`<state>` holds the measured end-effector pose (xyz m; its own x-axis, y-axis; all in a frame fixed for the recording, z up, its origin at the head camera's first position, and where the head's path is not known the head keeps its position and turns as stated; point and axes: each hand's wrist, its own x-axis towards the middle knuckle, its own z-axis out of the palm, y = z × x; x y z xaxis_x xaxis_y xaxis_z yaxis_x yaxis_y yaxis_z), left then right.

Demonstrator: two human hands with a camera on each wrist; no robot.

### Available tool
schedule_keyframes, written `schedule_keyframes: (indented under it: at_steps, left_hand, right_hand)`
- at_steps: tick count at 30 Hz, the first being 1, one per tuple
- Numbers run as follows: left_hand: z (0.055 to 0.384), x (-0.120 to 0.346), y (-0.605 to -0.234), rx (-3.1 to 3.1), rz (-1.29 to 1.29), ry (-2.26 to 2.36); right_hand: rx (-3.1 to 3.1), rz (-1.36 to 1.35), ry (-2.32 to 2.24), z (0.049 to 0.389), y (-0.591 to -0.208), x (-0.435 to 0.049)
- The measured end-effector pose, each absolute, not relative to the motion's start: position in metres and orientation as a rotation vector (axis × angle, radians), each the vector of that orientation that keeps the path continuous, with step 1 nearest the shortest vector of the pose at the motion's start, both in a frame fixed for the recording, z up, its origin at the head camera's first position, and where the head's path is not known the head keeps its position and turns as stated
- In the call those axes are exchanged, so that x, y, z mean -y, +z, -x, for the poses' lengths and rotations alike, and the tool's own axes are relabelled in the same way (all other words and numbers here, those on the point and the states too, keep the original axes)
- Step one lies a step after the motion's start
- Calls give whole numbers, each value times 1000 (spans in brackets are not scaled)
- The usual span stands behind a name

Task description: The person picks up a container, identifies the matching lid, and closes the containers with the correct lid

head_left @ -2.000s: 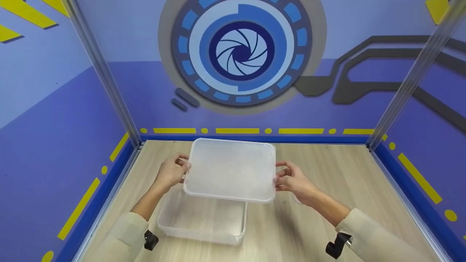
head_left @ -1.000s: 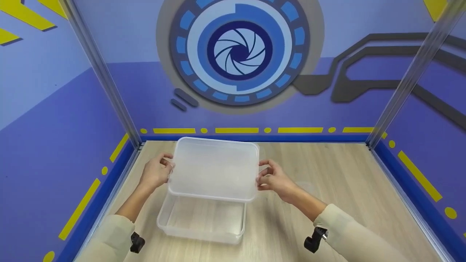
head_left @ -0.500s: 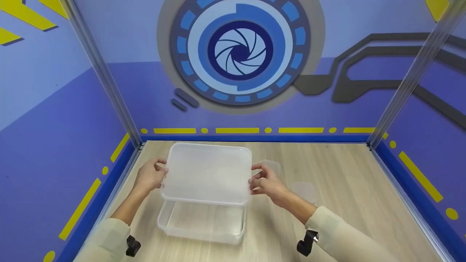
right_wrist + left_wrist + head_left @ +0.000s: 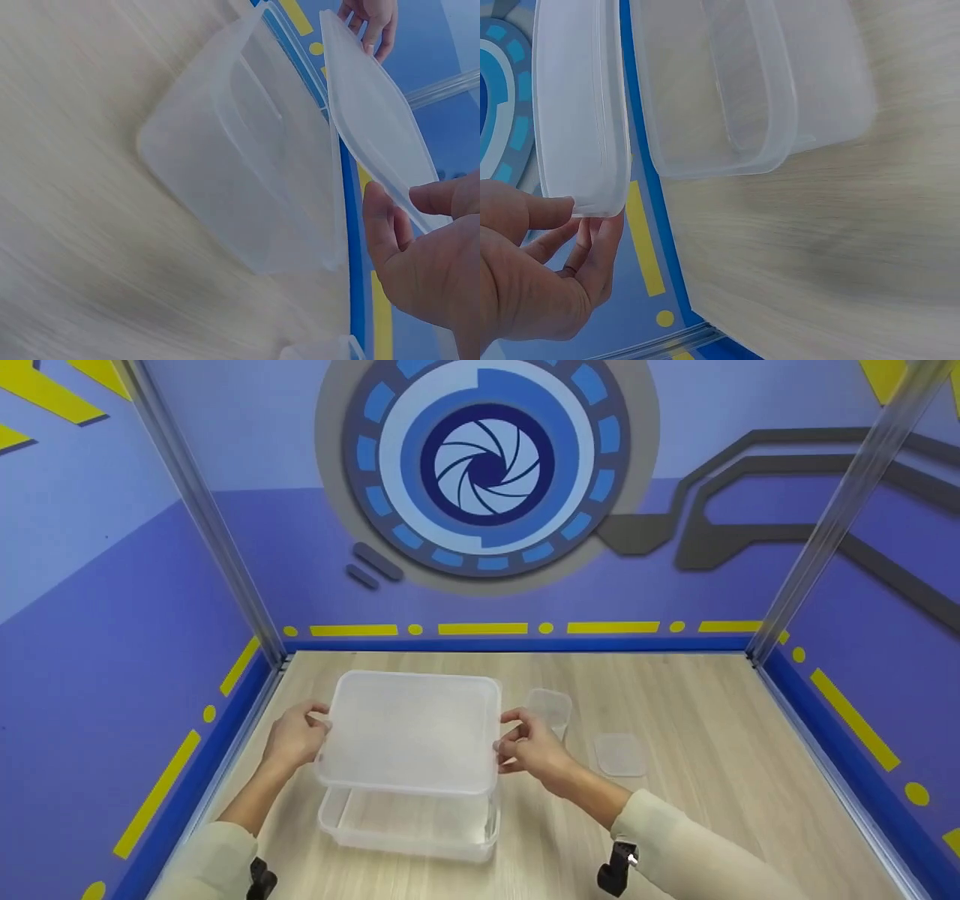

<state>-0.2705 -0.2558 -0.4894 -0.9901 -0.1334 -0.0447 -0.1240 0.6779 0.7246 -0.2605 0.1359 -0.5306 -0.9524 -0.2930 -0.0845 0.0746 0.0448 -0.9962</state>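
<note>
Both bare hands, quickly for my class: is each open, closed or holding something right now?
Left hand: holding the left edge of the translucent rectangular plastic lid.
Right hand: holding the same lid's right edge.

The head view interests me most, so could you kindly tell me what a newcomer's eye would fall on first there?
Probably the large round blue, white and grey emblem at top centre of the blue-and-purple back wall. Next, the translucent white rectangular plastic lid, pinched between the left hand and right hand, overlaps the far part of an open translucent rectangular plastic box on the pale wood-grain table.
</note>
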Motion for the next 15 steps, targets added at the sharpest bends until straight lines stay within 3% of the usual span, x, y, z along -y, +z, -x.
schedule_keyframes:
  at_steps: [15]
  left_hand:
    - [263,258,-510,2957,-198,-1147]
  right_hand:
    - [-2028,196,-1949,250,-545,-132]
